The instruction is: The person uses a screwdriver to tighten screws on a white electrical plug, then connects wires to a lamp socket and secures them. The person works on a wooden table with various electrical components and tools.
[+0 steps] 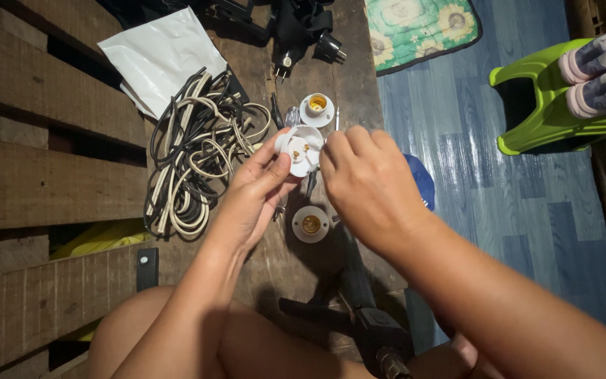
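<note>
Sockets: three white; one (301, 151) in left hand (257, 189) grip, right hand (366, 179) pinching it.

Dim, warm light from above; deep shadows, sharp centre, wide-angle bending at edges.

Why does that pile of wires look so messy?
The black and cream wires lie in a loose tangle on the wooden bench, beside the left hand, which holds a white lamp socket. Nothing looks broken or spilled.
</note>
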